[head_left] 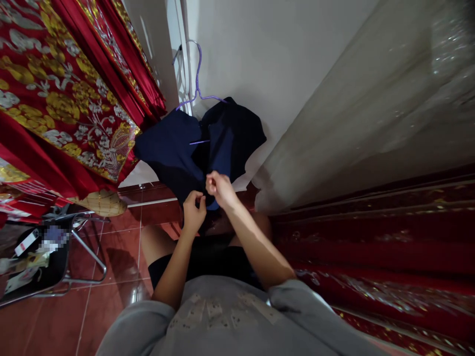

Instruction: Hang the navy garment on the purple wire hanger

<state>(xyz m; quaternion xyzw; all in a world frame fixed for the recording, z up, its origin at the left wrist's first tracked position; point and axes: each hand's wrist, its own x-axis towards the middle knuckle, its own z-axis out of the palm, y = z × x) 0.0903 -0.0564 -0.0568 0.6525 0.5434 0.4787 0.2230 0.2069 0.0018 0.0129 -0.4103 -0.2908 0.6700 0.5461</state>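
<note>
A dark blue garment, which looks like a vest or sleeveless top, hangs on a purple wire hanger against the wall. My left hand is at the garment's lower front, thumb and forefinger pinched together at its edge. Just above and to the right, my right hand is closed in front of the cloth, fingers curled in; whatever it pinches is too small or hidden to make out. The two hands are close together but apart.
Red cloth with gold and silver embroidery hangs at the left. Below it, a metal-framed chair holds several small items. On the right, translucent plastic sheeting drapes above dark red decorated fabric. Red tiles cover the floor.
</note>
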